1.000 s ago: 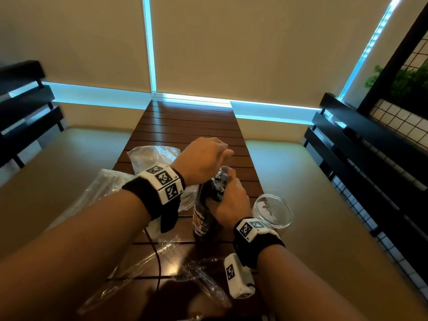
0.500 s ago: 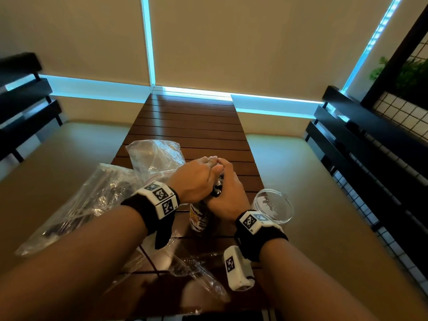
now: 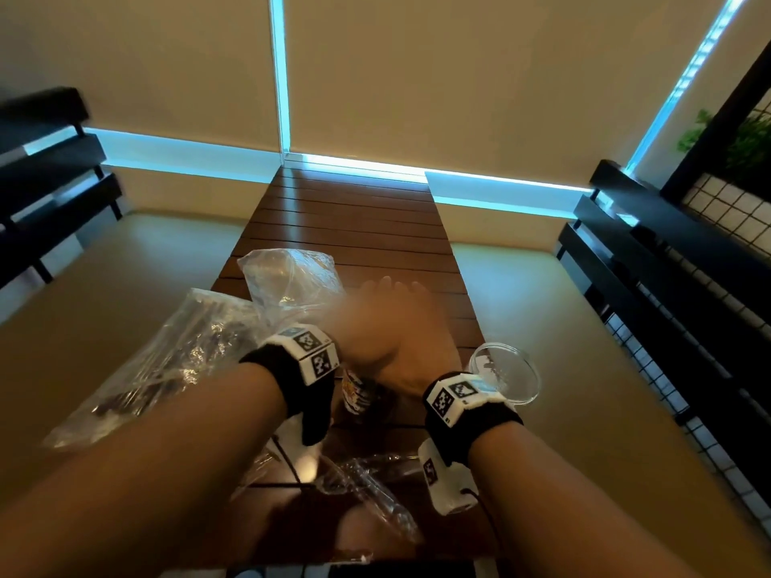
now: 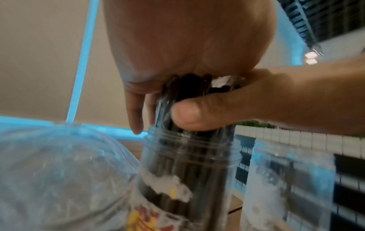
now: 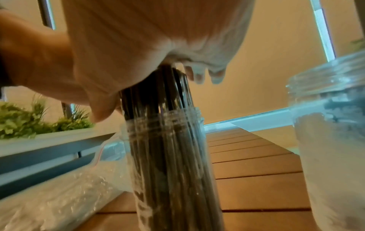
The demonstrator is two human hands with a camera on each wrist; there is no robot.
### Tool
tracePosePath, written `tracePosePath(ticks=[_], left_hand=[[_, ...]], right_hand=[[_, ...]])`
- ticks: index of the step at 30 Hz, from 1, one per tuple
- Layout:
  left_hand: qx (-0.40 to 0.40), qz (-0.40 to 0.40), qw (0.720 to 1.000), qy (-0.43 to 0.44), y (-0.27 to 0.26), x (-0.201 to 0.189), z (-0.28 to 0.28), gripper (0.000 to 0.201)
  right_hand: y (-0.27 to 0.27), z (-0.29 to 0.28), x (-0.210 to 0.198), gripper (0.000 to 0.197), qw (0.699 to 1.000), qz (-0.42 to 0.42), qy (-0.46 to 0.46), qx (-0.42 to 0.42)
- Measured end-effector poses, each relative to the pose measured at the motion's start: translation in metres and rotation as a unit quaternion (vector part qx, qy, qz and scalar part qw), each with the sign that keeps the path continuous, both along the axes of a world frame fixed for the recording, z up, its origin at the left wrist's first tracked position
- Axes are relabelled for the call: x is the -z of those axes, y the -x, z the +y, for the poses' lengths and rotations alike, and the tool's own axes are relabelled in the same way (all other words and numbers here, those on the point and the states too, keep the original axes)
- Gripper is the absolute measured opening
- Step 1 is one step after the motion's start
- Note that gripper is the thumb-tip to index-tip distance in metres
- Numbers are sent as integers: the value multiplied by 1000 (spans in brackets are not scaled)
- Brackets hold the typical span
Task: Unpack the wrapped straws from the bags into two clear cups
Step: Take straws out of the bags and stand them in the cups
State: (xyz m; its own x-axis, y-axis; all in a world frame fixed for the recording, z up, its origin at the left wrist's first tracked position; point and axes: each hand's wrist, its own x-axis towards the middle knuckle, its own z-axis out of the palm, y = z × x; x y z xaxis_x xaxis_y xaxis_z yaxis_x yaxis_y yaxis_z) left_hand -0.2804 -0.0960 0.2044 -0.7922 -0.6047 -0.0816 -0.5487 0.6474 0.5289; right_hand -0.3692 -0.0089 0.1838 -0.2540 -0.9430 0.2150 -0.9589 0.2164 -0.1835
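A clear cup (image 3: 354, 394) with a printed label stands mid-table, packed with dark wrapped straws (image 4: 189, 87) that stick out above its rim. My left hand (image 3: 367, 323), blurred, lies palm down on the straws' top ends with its fingers stretched forward. Under it, my right hand (image 3: 421, 360) grips the bundle just above the rim, thumb (image 4: 187, 115) wrapped across the front. The same cup (image 5: 168, 156) and straws (image 5: 158, 96) show in the right wrist view. A second clear cup (image 3: 505, 373) stands to the right with nothing visible inside.
A plastic bag (image 3: 158, 360) holding more straws hangs over the table's left edge. A crumpled clear bag (image 3: 288, 277) sits behind it. Loose clear wrapping (image 3: 367, 486) lies near me. The slatted wooden table (image 3: 354, 227) is narrow, with dark benches on both sides.
My left hand has gone from curled beside the right hand at the straw tops to lying flat over them. The straws stand lower in the cup.
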Motion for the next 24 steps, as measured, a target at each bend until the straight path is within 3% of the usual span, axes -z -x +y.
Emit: tracePosePath(ticks=[3, 6, 9, 11, 14, 17, 19, 21, 24], left_hand=[[-4, 28, 1000, -13, -2, 3, 3, 114], [-24, 107, 984, -140, -2, 1, -1, 120], [-69, 216, 914, -338, -14, -9, -4, 109], [-76, 220, 882, -411, -23, -14, -5, 93], [-77, 168, 907, -378, -26, -7, -12, 120], [-88, 144, 922, -350, -26, -2, -16, 120], [-109, 157, 932, -307, -37, -13, -18, 104], [-127, 173, 950, -226, -57, -26, -25, 72], [-201, 147, 968, -29, -105, -28, -61, 39]], right_hand=[[0, 3, -2, 107, 997, 76, 13, -11], [-2, 0, -8, 101, 997, 43, 47, -47], [-15, -6, -19, 88, 997, -8, 71, -35], [-22, -9, -16, 70, 998, 23, 60, 4], [-27, -9, -10, 52, 996, 65, 48, 36], [-28, -9, -11, 46, 995, 80, 52, 40], [-26, -8, -12, 50, 995, 79, 38, 49], [-20, -9, -16, 60, 994, 83, -4, 69], [-11, -11, -28, 82, 987, 91, -85, 105]])
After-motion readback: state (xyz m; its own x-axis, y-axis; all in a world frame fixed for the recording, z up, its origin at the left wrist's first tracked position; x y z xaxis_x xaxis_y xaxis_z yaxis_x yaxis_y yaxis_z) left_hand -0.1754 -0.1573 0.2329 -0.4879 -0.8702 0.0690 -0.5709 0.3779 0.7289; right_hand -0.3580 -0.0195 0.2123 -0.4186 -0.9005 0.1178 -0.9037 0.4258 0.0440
